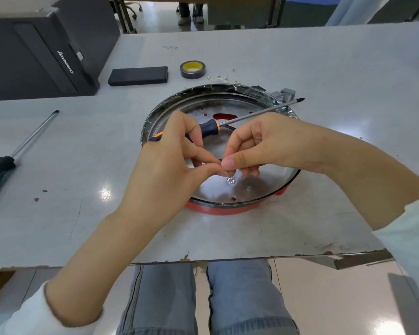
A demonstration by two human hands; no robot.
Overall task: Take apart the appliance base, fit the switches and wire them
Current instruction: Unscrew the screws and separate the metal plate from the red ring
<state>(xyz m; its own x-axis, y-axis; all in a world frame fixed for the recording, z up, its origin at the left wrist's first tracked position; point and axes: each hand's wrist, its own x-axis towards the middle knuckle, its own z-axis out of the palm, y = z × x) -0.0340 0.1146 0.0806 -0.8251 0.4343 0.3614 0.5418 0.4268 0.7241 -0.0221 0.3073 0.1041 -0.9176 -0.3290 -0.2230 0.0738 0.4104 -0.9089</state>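
You look to be in the take-apart step, handling a screw; your left hand [169, 151] curls round the screwdriver [230, 119] while its thumb and forefinger meet your right hand [259, 148], whose fingers pinch something too small to tell, likely a screw; next you need to seat the tip squarely in the screw head [231, 181] just below your fingertips, without dropping what you hold; the base [153, 117] sits mid-table before you, a shiny round metal plate with holes, red rim beneath, tape round its edge.
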